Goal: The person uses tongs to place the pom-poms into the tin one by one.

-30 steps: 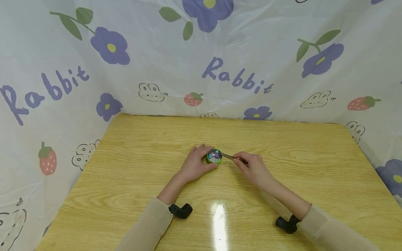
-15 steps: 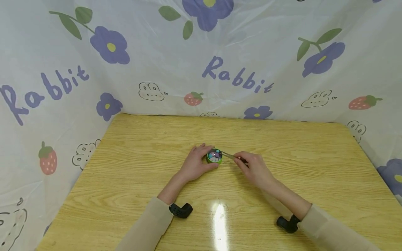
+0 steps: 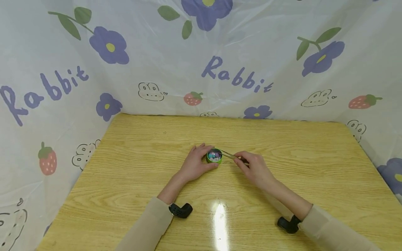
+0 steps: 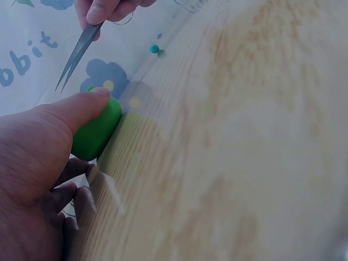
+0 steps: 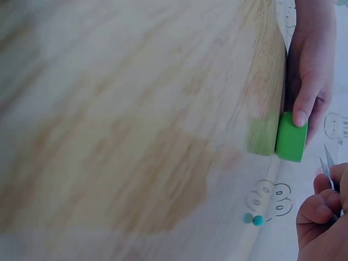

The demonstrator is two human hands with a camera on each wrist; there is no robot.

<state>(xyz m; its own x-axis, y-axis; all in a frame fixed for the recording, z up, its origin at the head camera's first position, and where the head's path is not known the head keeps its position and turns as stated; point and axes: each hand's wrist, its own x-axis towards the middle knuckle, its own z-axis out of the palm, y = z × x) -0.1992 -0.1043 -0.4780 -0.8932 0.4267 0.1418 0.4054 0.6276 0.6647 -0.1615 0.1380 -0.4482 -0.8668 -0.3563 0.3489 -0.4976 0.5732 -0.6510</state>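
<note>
A small round green container (image 3: 215, 162) stands on the wooden table. Small teal, purple and white balls (image 3: 215, 156) lie in it. My left hand (image 3: 195, 164) holds its side, the thumb on the near wall and the fingers round the far side. My right hand (image 3: 253, 168) pinches metal tweezers (image 3: 228, 154) between thumb and fingers. Their tips stand apart above the container's right rim, with nothing between them in the left wrist view. A single teal ball (image 4: 154, 49) lies loose on the table near the right hand; I cannot make it out in the head view.
The wooden table (image 3: 150, 139) reaches out to a flower-and-rabbit printed curtain (image 3: 176, 69) behind and at the sides. Black wrist-worn devices (image 3: 181, 211) sit at both sleeves. A bright light reflection lies on the near tabletop.
A teal ball was at the tweezers' tips over the container; now the tips are bare and spread, and the ball appears among the others inside. The left hand has stayed still.
</note>
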